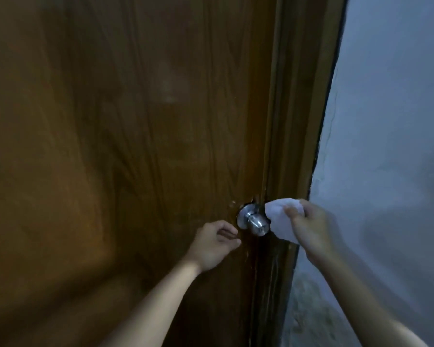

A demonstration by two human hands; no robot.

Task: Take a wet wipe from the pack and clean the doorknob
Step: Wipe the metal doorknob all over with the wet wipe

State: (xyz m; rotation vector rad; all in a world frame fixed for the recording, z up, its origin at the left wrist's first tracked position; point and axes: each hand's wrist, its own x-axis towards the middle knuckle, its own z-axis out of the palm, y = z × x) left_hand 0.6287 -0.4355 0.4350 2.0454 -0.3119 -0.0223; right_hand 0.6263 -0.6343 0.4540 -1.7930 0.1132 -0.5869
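Note:
A round silver doorknob [253,221] sticks out of a brown wooden door [135,146] near its right edge. My right hand [311,229] holds a bunched white wet wipe [280,216] just to the right of the knob, its left edge touching or nearly touching it. Just left of and below the knob hovers my left hand [214,244], fingers loosely curled and holding nothing. The wipe pack is not in view.
The brown door frame [293,146] runs beside the door's right edge. A pale grey-blue wall [386,121] fills the right side. A patch of speckled floor [311,309] shows at the bottom right.

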